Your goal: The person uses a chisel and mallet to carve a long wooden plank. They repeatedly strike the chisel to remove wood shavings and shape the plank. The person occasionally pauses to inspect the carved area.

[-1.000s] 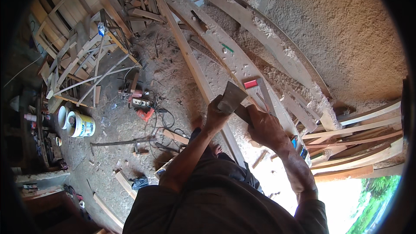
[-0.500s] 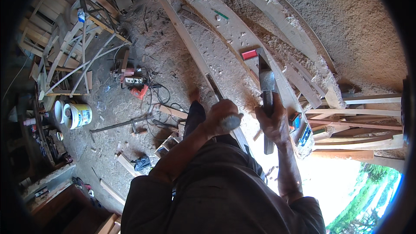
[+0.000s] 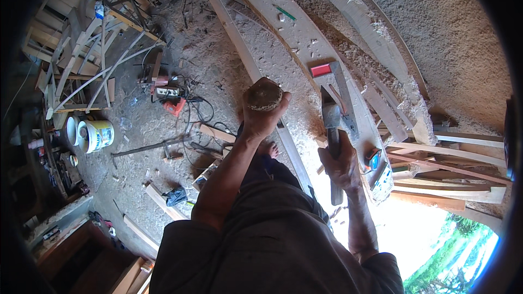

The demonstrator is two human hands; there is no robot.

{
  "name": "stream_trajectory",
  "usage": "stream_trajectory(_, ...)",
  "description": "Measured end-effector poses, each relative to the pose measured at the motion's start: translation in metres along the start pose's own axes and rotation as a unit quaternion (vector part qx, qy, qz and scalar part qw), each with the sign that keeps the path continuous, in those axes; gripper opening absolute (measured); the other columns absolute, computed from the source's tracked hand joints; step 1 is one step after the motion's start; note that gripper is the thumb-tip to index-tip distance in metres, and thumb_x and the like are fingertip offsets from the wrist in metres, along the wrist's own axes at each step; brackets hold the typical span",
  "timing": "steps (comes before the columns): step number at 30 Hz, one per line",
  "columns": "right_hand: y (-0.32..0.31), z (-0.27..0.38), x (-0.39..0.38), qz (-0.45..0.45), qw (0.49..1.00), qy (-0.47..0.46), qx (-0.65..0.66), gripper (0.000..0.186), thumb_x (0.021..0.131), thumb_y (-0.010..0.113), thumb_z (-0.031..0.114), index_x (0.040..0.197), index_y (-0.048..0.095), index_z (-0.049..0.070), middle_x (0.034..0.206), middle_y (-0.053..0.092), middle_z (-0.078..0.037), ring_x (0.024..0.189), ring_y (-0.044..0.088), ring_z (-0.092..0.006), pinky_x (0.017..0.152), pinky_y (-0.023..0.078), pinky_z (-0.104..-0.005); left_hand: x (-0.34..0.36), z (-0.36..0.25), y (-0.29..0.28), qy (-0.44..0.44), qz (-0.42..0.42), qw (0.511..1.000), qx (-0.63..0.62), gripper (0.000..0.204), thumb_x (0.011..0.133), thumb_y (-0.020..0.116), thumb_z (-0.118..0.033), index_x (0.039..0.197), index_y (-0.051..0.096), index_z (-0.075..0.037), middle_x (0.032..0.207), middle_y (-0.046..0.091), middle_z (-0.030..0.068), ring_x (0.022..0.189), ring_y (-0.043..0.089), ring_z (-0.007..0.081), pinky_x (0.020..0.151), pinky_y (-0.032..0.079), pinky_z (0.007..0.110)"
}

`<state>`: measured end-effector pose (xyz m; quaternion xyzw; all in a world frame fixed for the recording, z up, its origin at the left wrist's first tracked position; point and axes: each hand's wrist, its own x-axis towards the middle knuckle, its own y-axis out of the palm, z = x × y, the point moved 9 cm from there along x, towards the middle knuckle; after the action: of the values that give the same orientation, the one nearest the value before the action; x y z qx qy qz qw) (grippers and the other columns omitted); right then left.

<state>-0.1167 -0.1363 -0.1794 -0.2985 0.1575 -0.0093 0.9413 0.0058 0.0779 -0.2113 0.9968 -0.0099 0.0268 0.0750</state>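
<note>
While I am watching from afar, my left grip (image 3: 262, 123) is clamping a blunt, round-ended wooden piece (image 3: 265, 95) over a narrow beam (image 3: 238, 49), and my right grip (image 3: 342, 160) is clasping a chisel-like tool (image 3: 331, 116), blade pointing away. Farther off, a red-and-grey square (image 3: 321, 69) is lying on a broad plank (image 3: 299, 34).

A woodworking shop, by the look of it: wood shavings (image 3: 376, 26) coat planks at the upper right of the frame, and a carpenter's square (image 3: 320, 69) with a red handle lies on a long, chip-strewn board (image 3: 297, 38). Lumber (image 3: 430, 200) is piled at right and wood strips (image 3: 115, 69) crisscross at upper left, while a red power tool (image 3: 174, 107) sits by a power strip (image 3: 167, 92) on the littered floor (image 3: 141, 130), left of center.
</note>
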Motion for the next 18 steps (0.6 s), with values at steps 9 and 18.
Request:
stream_trajectory(9,-0.027,0.086,0.028,0.050,0.987,-0.137,-0.071,0.044,0.090,0.065,0.014,0.130,0.051,0.004,0.073,0.065,-0.015,0.065,0.069,-0.0276,0.062,0.052,-0.0405,0.003,0.003,0.014,0.069,-0.003,0.997,0.045,0.018,0.083,0.078,-0.004,0.088,0.061,-0.005,0.075,0.062,-0.0009,0.070,0.061,0.0087,0.066,0.052,0.028)
stream_trajectory(18,-0.011,0.144,0.041,0.096,0.914,-0.301,-0.255,0.040,0.089,0.061,0.005,0.127,0.050,0.002,0.083,0.071,-0.023,0.070,0.074,-0.0378,0.063,0.060,-0.0500,-0.012,-0.010,0.019,0.191,-0.031,0.969,0.150,0.025,0.082,0.081,-0.009,0.100,0.065,-0.003,0.093,0.069,0.0043,0.086,0.068,0.0159,0.076,0.056,0.032)
